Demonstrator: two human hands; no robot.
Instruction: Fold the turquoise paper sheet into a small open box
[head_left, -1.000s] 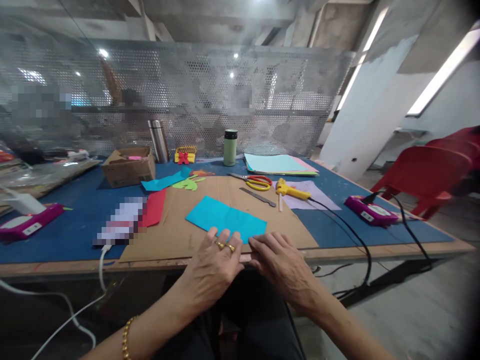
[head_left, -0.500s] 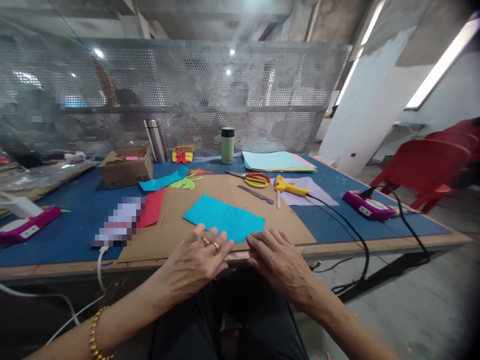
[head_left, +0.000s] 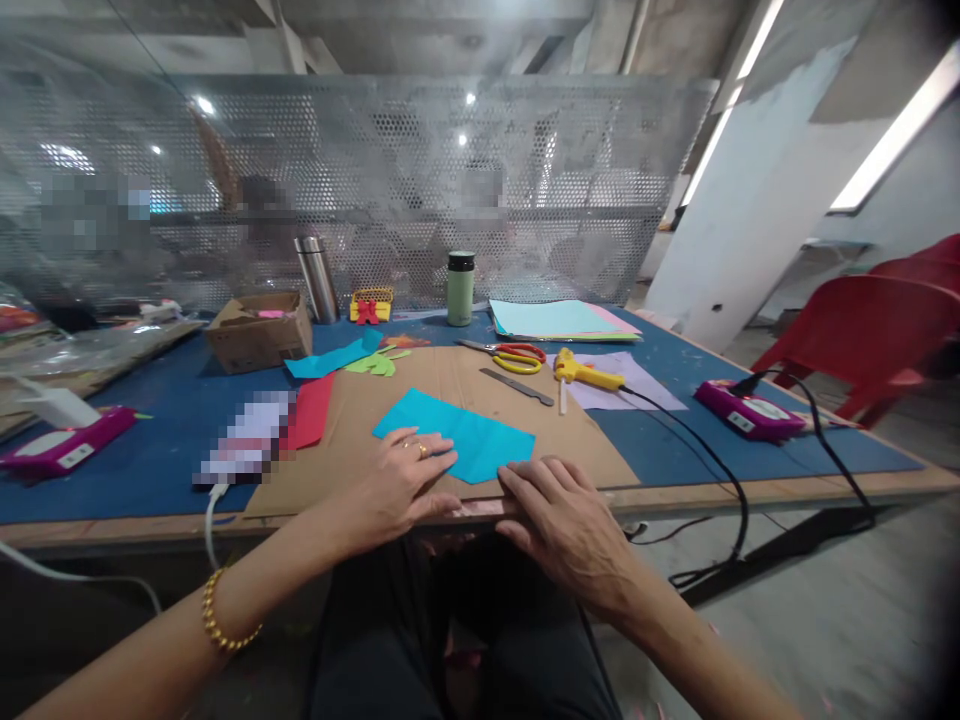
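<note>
1. Left hand (head_left: 411, 480): shifted since the earlier frame from the near edge of the blue paper (head_left: 480, 432) onto its left part; right hand (head_left: 566, 520) little changed.
2. Left grip: loose, fingers flat on the blue paper, nothing clasped; gold rings worn.
3. Right grip: fingertips at the near right edge of the blue paper; cannot tell whether it is pinched.
4. Blue paper: one angular piece, lying near the middle of the cardboard's near edge.
5. Cardboard sheet (head_left: 352, 430): flat, along the near edge of the blue-topped table (head_left: 645, 450).
6. Scissors (head_left: 496, 353): red and yellow handles, toward the cardboard's far right corner; flat steel blade (head_left: 517, 385) just nearer.
7. Glue gun (head_left: 596, 376): yellow, corded, on lilac paper (head_left: 649, 388) by the cardboard's right edge.
8. Red paper (head_left: 311, 415): at the cardboard's left edge.
9. Green bottle (head_left: 460, 292): upright, toward the table's far edge.
</note>
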